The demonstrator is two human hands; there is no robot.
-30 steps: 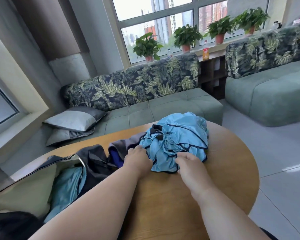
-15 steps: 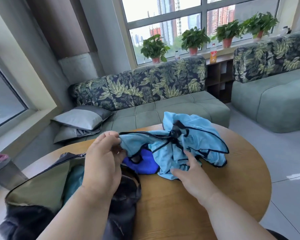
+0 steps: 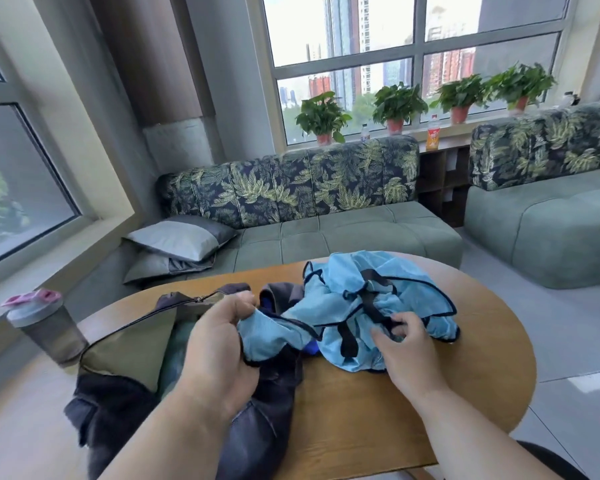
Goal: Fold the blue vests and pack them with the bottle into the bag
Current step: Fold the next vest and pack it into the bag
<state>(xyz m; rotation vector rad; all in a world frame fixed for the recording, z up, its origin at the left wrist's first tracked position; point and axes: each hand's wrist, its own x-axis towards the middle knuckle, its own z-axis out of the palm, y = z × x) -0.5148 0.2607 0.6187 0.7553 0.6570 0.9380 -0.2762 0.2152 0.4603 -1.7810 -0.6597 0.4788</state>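
A crumpled heap of light blue mesh vests (image 3: 371, 299) with dark trim lies on the round wooden table (image 3: 465, 393). My left hand (image 3: 219, 344) grips one corner of a vest, stretched out leftward over the open dark bag (image 3: 125, 355). My right hand (image 3: 402, 344) rests on the near side of the heap, its fingers curled into the cloth and a black strap. The bag has an olive lining and more blue cloth inside. A grey shaker bottle (image 3: 45, 327) with a pink lid stands upright at the table's left edge.
A darker blue garment (image 3: 310, 348) peeks from under the heap. Beyond the table stand a green sofa (image 3: 343, 233) with leaf-print back and grey pillows (image 3: 177, 240), and a second sofa (image 3: 548, 233) at right. Potted plants line the windowsill.
My left hand has kept its hold on the vest corner and lowered it toward the bag. My right hand shifted onto the heap's near side, curling into the fabric. The bottle came fully into view.
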